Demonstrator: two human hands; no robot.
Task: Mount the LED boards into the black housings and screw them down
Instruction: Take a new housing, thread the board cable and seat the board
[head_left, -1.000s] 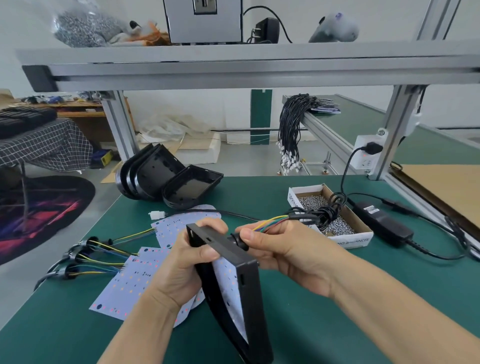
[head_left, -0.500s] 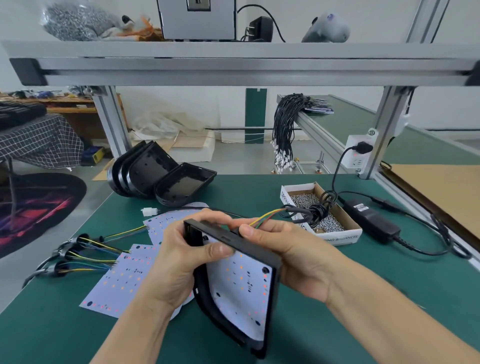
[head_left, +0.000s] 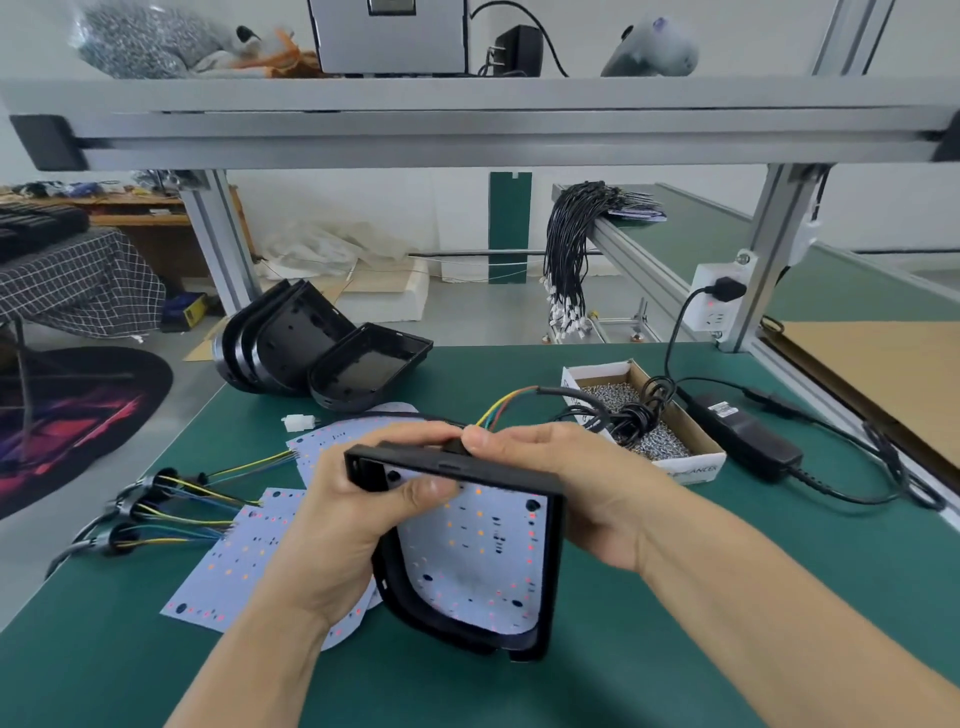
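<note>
Left hand (head_left: 337, 525) grips black housing (head_left: 550, 561) at its left top corner, thumb pressed on LED board (head_left: 478, 561) seated inside. Right hand (head_left: 566, 488) grips housing's top edge and right side, fingers curled behind. Housing held tilted above green surface (head_left: 675, 649), open face toward camera. Coloured wires (head_left: 506, 405) rise from housing's top edge toward cardboard box of screws (head_left: 644, 415), right of housing. Loose LED boards (head_left: 239, 561) with wired plugs lie left of housing. Empty housings (head_left: 322, 358) stacked beyond it. Power adapter (head_left: 743, 431) right of box.
</note>
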